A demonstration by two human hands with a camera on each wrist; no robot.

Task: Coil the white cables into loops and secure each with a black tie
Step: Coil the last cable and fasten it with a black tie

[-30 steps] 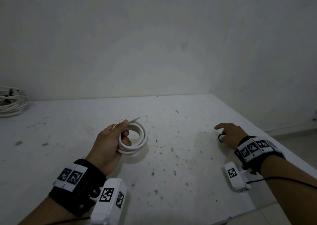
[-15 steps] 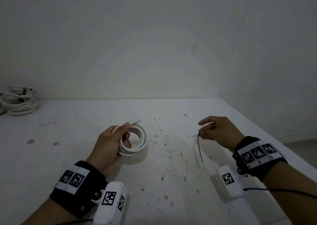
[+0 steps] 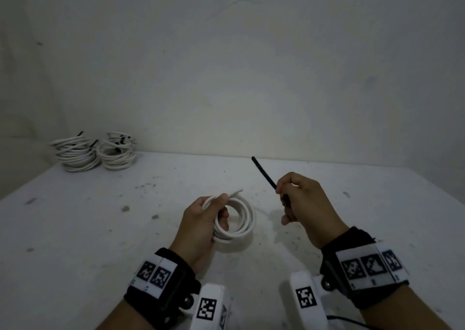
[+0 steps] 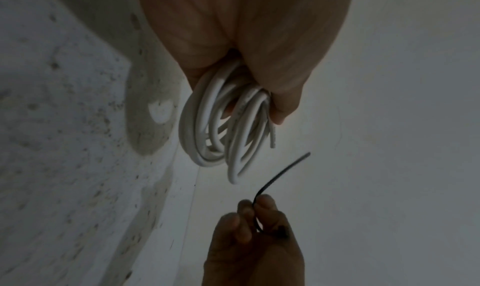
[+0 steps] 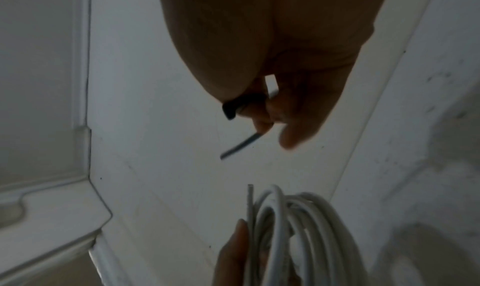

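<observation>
My left hand (image 3: 208,219) grips a coiled white cable (image 3: 241,219) just above the table, thumb over the loops, with the cable's cut end (image 3: 237,192) sticking out past the thumb. The coil (image 4: 223,130) hangs from my fingers in the left wrist view. To its right, my right hand (image 3: 299,199) pinches a black tie (image 3: 264,173) that points up and to the left; its free tip is in the air. In the right wrist view the tie (image 5: 241,145) runs through my curled fingers, above the coil (image 5: 293,235).
Two stacks of coiled white cables with black ties (image 3: 93,153) sit at the table's far left against the wall. The white speckled table (image 3: 100,229) meets the wall at the back. Its right edge lies beyond my right arm.
My right hand picked the black tie off the table at the right, raised it and brought it left toward the coil. The head view swung left, showing the stacked coils.
</observation>
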